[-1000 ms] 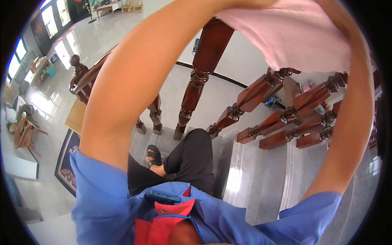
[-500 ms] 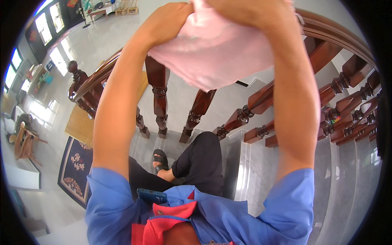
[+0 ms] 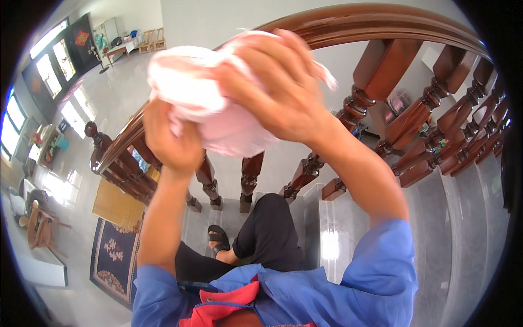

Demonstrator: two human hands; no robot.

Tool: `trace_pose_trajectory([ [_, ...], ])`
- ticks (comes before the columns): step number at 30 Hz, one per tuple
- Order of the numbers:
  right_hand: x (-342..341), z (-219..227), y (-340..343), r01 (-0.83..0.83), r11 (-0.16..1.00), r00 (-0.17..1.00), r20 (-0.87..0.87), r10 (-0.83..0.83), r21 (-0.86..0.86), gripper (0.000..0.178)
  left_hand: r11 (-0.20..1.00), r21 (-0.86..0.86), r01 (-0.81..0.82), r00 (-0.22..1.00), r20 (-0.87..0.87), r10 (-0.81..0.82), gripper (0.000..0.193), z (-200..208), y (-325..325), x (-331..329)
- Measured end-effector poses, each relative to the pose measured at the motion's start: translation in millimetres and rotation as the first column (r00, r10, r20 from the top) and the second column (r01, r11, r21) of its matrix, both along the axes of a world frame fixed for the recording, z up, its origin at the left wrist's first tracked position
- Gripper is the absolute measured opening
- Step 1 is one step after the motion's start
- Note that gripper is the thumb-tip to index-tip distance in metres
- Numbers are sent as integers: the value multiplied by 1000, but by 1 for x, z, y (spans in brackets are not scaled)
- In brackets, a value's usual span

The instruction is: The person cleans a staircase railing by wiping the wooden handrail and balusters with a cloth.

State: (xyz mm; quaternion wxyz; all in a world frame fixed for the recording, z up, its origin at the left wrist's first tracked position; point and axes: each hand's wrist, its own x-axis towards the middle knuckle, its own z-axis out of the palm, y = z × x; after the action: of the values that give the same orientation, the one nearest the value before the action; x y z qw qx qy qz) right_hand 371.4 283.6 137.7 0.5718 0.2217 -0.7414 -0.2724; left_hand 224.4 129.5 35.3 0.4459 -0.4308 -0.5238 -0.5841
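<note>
Shiny grey stone stairs (image 3: 468, 212) and a shiny white floor (image 3: 122, 84).
A dark blue rug with pale flowers (image 3: 114, 256) lies on the floor, touching a flat tan mat (image 3: 116, 204). To its left is a brown wooden chair (image 3: 40, 229). Farther back are a small blue-green bucket (image 3: 63, 143), two little light-wood chairs (image 3: 146, 42) and black doors with bright glass panes (image 3: 56, 66).

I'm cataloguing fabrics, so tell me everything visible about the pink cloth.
The pink cloth is pale and soft-looking, bunched and creased, its upper left nearly white in the light. The left hand has its lower left side in its grip; the right hand grips its upper right, and a loose end shows beyond that hand. It is held up; whether it touches the handrail is unclear. Blur hides finer detail.
</note>
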Motion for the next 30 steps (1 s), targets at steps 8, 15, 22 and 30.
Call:
trace_pose_trajectory([
  [8, 130, -1, 74, -53, 913, 867, -472, -158, -404, 39, 918, 63, 391, 914, -139, -380, 36, 55, 121, 133],
  [15, 114, 38, 93, -559, -187, 741, -588, 323, -808, 48, 569, 207, 796, 494, 321, -808, 49, 102, 170, 166],
  [22, 109, 41, 103, -322, 107, 908, -275, 317, -941, 46, 646, 172, 744, 614, 206, -762, 49, 122, 192, 181],
  [30, 93, -65, 91, -436, 114, 871, -387, 302, -892, 44, 714, 66, 697, 687, 224, -691, 45, 23, 205, 165],
])
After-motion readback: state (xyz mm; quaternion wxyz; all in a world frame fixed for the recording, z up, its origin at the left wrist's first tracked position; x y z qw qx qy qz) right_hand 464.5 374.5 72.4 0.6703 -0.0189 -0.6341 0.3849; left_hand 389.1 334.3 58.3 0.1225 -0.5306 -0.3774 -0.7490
